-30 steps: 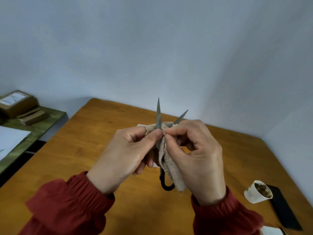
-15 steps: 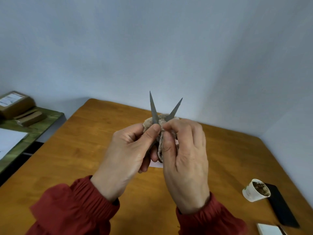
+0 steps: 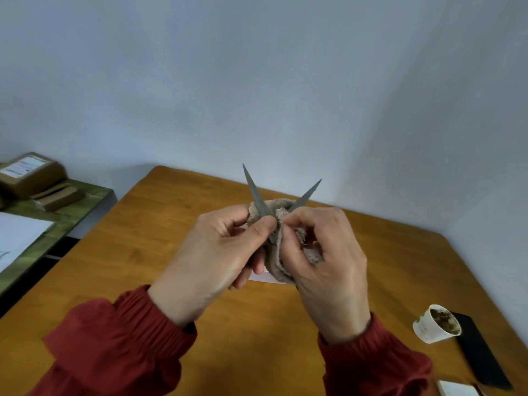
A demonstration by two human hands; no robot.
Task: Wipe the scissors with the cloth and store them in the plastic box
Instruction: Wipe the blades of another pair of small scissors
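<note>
we pinch the stiff, sharp scissors (image 3: 258, 195) low with our left hand (image 3: 211, 252) — right hand (image 3: 323, 252) clamps the soft cloth (image 3: 281, 250) round them, clear of the points.

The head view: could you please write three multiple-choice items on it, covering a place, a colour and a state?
1. Where is the paper cup? A. on the table's right side B. on the green shelf C. in a hand
2. What colour are the sleeves? A. blue B. red C. white
3. How are the scissors' blades? A. shut B. spread C. boxed
Key: A, it sits near the table's right edge; B, both cuffs are red; B, the tips form a V above the cloth.
</note>
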